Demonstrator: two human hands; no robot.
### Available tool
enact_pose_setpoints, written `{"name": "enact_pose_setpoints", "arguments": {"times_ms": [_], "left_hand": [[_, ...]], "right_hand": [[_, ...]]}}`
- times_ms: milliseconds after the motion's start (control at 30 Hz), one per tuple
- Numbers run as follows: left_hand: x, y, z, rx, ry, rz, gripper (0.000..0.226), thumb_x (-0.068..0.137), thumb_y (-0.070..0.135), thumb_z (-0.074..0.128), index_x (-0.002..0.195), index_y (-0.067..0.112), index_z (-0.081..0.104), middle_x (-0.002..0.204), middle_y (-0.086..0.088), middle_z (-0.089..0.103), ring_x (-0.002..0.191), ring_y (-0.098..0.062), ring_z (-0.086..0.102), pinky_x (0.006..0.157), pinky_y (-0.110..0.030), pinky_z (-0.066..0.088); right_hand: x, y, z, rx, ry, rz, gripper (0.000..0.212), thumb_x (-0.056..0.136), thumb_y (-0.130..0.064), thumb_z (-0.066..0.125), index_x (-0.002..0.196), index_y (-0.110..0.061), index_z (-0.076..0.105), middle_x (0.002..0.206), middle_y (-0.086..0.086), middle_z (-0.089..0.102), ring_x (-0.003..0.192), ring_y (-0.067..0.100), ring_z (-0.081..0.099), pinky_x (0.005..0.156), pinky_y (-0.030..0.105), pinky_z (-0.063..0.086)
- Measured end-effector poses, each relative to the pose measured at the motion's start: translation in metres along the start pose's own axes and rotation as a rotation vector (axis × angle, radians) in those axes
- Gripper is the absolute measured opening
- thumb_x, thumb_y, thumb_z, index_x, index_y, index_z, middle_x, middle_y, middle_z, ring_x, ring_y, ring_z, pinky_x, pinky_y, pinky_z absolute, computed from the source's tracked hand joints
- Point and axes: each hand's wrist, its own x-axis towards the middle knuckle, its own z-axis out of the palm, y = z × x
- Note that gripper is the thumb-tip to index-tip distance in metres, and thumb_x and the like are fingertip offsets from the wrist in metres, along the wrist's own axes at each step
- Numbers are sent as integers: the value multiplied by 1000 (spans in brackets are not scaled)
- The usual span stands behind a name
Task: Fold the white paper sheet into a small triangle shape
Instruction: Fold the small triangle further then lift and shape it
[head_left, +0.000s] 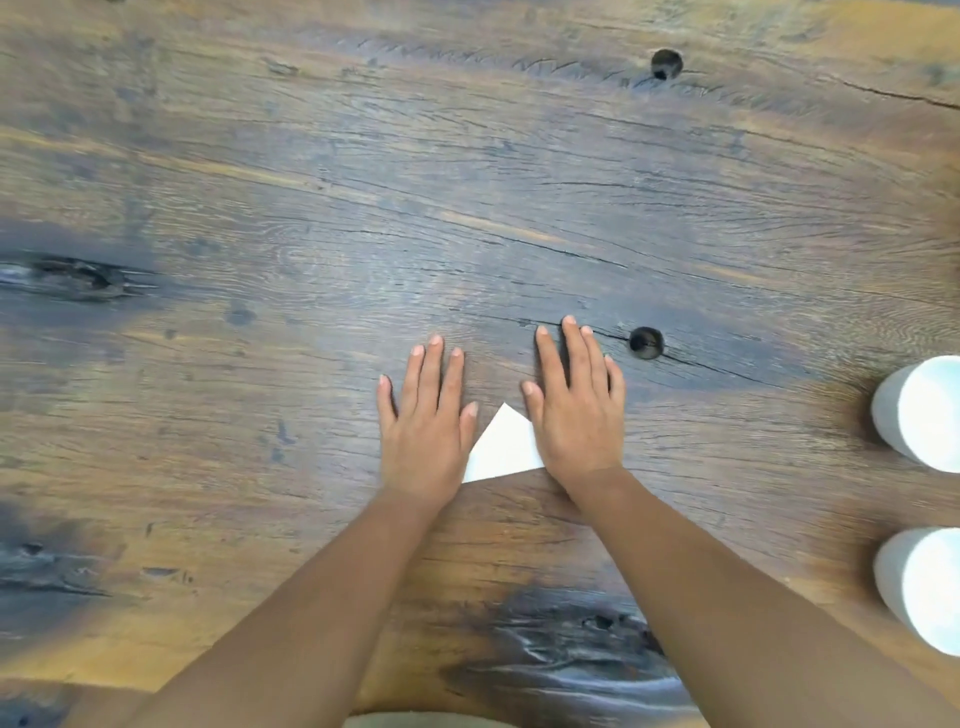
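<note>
While paper (505, 446) lies folded | both hands flat beside it

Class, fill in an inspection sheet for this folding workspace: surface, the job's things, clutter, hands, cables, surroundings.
Surface: dark wooden table, with knots, cracks and two round holes.
Job's things: white paper, a small triangle lying flat between the hands, its side corners hidden under them.
Clutter: two white cylinders at the right edge of the view, apart from the paper; what they are cannot be told.
Hands: left hand and right hand flat, palms down, fingers spread, each overlapping an edge of the paper.
Cables: nothing seen.
Surroundings: nothing seen beyond the table.
</note>
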Motion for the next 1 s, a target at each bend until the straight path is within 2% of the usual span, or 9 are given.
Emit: {"name": "enact_pose_setpoints", "arguments": {"times_ms": [100,267,400,567,633,700,800,900,1000], "left_hand": [[-4,-16,0,71,18,88,61,101,45,30,156,21,16,165,-1,10,151,-19,8,118,-54,15],[-4,-17,6,109,51,103,64,101,50,27,156,18,17,165,-4,12,151,-20,9,117,-53,10],[-4,-14,-4,84,12,88,63,101,48,30,155,19,20,164,-3,13,151,-19,10,118,-53,11],[-3,-6,-22,-85,-27,34,56,99,40,43,151,22,31,163,-1,18,150,-18,12,118,-53,13],[-7,1,-30,-113,-1,53,47,95,35,54,139,19,47,154,-7,36,143,-25,28,113,-52,23],[-15,9,-34,-123,25,64,38,90,33,62,124,16,58,137,-9,49,127,-29,43,103,-48,33],[-26,23,-34,-207,-12,-23,29,89,31,65,114,17,60,117,-5,50,109,-25,48,92,-42,37],[-27,33,-33,-284,-50,-147,26,88,29,67,109,18,56,111,-2,47,106,-23,49,91,-41,35],[-23,37,-33,-269,-75,-188,23,87,27,68,104,19,56,110,-1,47,107,-23,49,90,-41,35]], "right_hand": [[0,-1,0,3,-12,15,58,101,-43,31,154,-25,19,164,4,16,150,23,15,117,46,19],[1,0,5,-19,-6,14,57,101,-44,25,155,-25,18,164,4,15,150,23,13,117,45,14],[1,-2,-6,25,-46,11,55,103,-42,27,154,-26,19,164,2,14,150,22,11,118,45,13],[1,0,-29,330,-63,6,44,102,-29,40,145,-18,41,159,3,27,149,22,18,121,45,16],[-2,1,-40,377,-45,18,35,98,-22,48,131,-12,54,146,7,44,138,27,36,115,45,28],[-9,0,-48,335,-60,44,24,95,-22,53,115,-12,60,124,7,54,118,28,50,100,44,40],[-20,-5,-55,305,-204,87,20,91,-26,58,108,-14,56,110,6,58,103,27,56,84,40,46],[-27,-13,-52,247,-265,86,29,88,-33,62,109,-16,53,111,5,58,107,26,54,89,42,45],[-30,-22,-47,223,-269,127,32,88,-34,62,112,-14,55,115,7,56,112,27,51,94,43,43]]}}
